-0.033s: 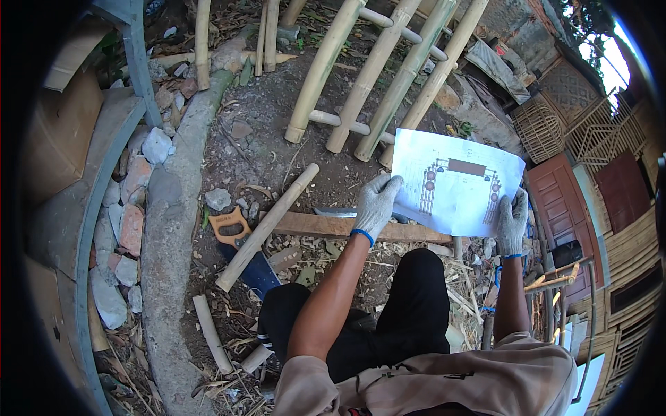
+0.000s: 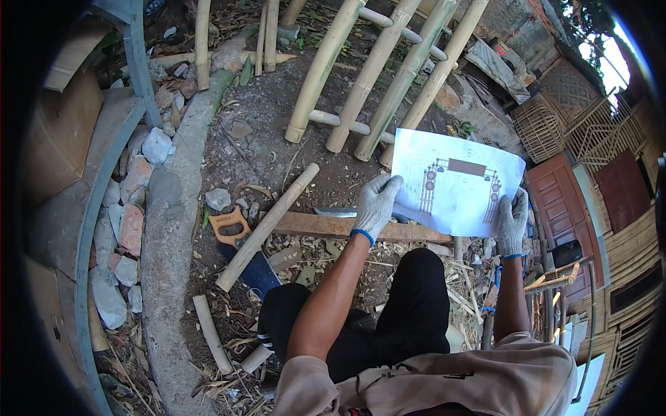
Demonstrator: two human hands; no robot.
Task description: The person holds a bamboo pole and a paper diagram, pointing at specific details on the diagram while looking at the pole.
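Both gloved hands hold a paper sheet with a drawing over the ground.

The sheet (image 2: 454,182) is the landmark here. The left hand (image 2: 378,202) is closed on its left lower edge, and the right hand (image 2: 512,222) is closed on its right lower corner, so the sheet lies between the hands and a little beyond them, away from the body. Its long axis runs from left to right, slightly tilted down toward the right hand; neither hand is clearly nearer, both touch it. Below the sheet a flat plank (image 2: 326,225) lies on the soil, with its long side almost parallel to the sheet. Left of the sheet a bamboo pole (image 2: 267,227) lies diagonal across a saw (image 2: 239,243) with an orange handle. Above the sheet stands a bamboo frame (image 2: 378,76).
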